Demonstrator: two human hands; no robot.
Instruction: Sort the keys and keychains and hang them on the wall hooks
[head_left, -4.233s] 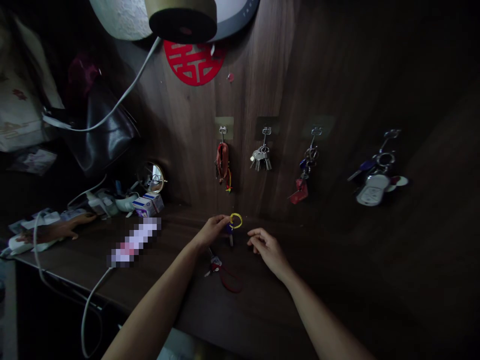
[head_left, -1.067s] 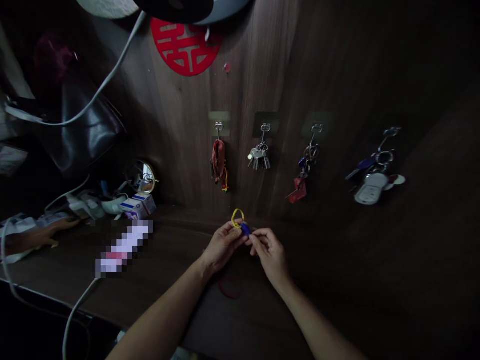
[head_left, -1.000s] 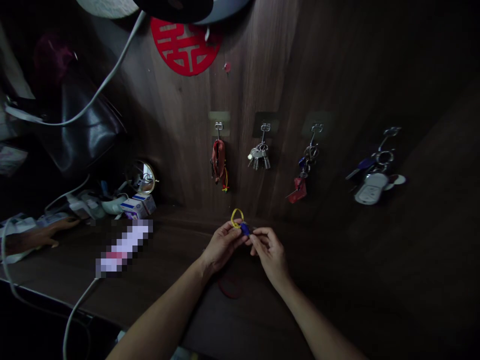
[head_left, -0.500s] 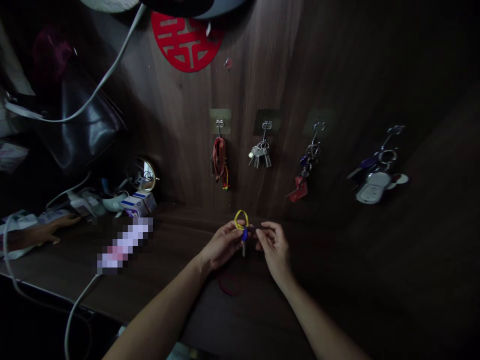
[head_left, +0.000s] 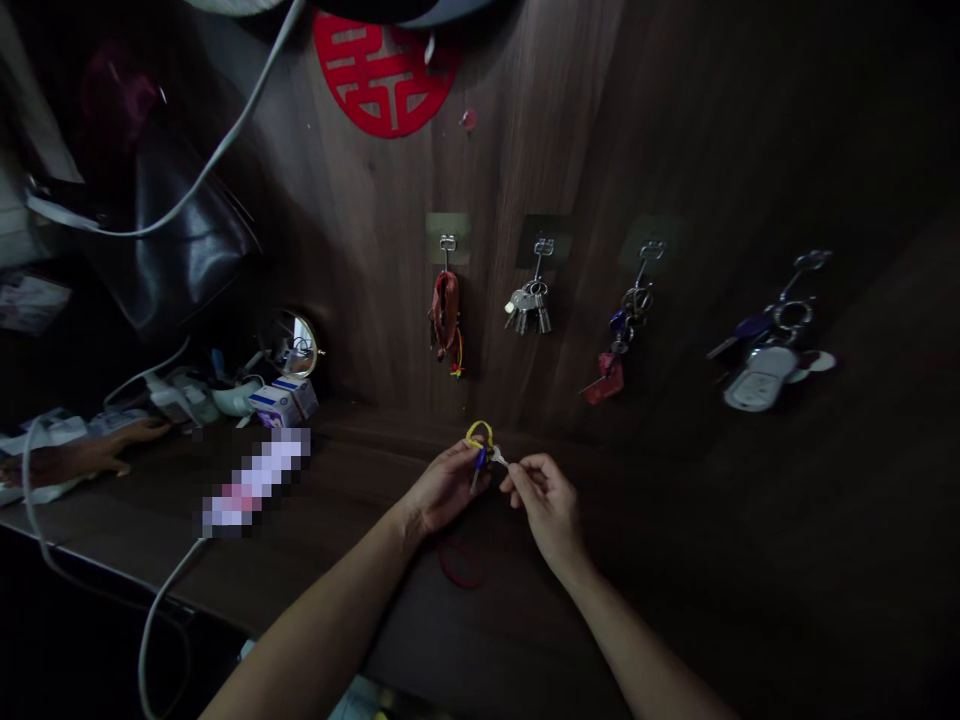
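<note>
Between finger and thumb, my left hand [head_left: 442, 488] grips a yellow cord loop [head_left: 480, 430] carrying keys. A blue-headed key [head_left: 480, 460] hangs from it, its blade pointing down beside my left fingers. My right hand [head_left: 547, 500] pinches a silver key [head_left: 498, 456] that joins the same loop. Both hands are held close together above the dark wooden surface. Below them lies a thin red cord ring [head_left: 459, 563]. On the wall ahead hang a red key pouch [head_left: 445, 312], a bunch of silver keys [head_left: 531, 308] and other key rings.
Right of those, keys with a red tag [head_left: 606, 378] and a grey remote fob [head_left: 761, 380] hang on hooks. At left are a small box [head_left: 283, 402], a round mirror [head_left: 291, 345], a blurred-out object [head_left: 256, 485] with a white cable [head_left: 169, 590], and a black bag [head_left: 187, 240].
My right fingers have closed on a silver key and hold it out to the right of the loop. The blue-headed key has tilted and shifted slightly left. The view has moved a little.
</note>
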